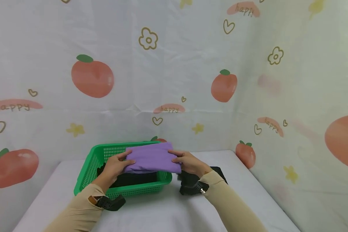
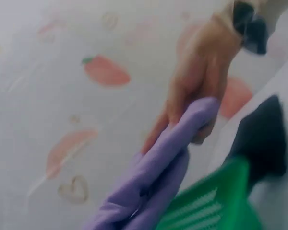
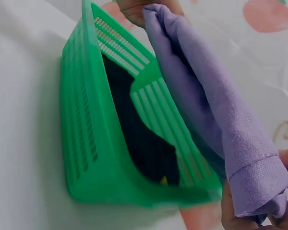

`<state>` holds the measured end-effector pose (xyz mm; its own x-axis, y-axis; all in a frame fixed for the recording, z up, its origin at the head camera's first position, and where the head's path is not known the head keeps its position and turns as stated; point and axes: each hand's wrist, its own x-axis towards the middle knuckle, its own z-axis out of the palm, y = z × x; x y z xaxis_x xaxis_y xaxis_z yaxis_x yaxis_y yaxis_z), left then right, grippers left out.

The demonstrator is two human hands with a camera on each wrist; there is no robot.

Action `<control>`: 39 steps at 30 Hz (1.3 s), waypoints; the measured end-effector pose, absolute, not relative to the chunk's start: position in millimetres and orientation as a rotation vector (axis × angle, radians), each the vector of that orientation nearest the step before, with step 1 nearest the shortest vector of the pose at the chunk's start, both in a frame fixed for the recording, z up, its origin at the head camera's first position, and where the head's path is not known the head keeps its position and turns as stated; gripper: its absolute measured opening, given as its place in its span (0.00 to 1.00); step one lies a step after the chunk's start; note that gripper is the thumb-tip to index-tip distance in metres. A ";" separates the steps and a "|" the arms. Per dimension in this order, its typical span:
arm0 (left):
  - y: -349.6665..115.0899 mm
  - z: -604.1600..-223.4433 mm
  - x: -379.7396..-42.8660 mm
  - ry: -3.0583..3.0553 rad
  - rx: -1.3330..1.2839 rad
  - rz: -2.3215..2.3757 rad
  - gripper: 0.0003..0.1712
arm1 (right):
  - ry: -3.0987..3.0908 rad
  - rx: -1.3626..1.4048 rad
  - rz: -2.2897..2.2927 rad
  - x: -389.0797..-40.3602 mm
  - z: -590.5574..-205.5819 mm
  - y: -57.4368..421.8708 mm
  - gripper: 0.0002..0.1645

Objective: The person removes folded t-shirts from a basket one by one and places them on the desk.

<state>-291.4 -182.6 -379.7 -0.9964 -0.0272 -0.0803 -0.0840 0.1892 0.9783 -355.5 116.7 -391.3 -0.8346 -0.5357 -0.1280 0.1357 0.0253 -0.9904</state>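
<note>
The main risk, as I judge it, is the fold coming undone: the purple folded cloth [image 1: 152, 158] is carried only at its 2 short ends, so a slack middle or an uneven pull could let its layers slide apart. Its right end reaches beyond the side of the green plastic basket [image 1: 137, 189], so lowering it straight down from here could catch it on the rim and crumple that end. If either pinch loosens first, the bundle would probably tip and drop askew onto the black fabric [image 1: 136, 178] inside.

The cloth is in the air, over the right part of the basket. From above it looks like a smooth, nearly rectangular packet with faint creases and a sagging, slightly wavy near edge. The right wrist view shows thick, rounded layers with a dark gap between them and a seam line near 1 end.

The hands are apart, 1 at each end: the left hand [image 1: 115, 166] pinches the left end, and the right hand [image 1: 191, 162] grips the right. A black cloth item [image 1: 189, 183] lies on the white table [image 1: 150, 216] below the right forearm.
</note>
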 end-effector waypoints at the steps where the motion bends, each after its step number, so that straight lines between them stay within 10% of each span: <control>1: -175.0 -380.6 -289.9 2.387 -0.113 1.976 0.37 | 1.832 -0.412 -1.860 -353.6 -391.8 125.6 0.34; 39: 122.9 -474.9 -235.3 2.113 0.198 2.257 0.36 | 2.106 -0.210 -1.715 -258.4 -430.4 430.9 0.30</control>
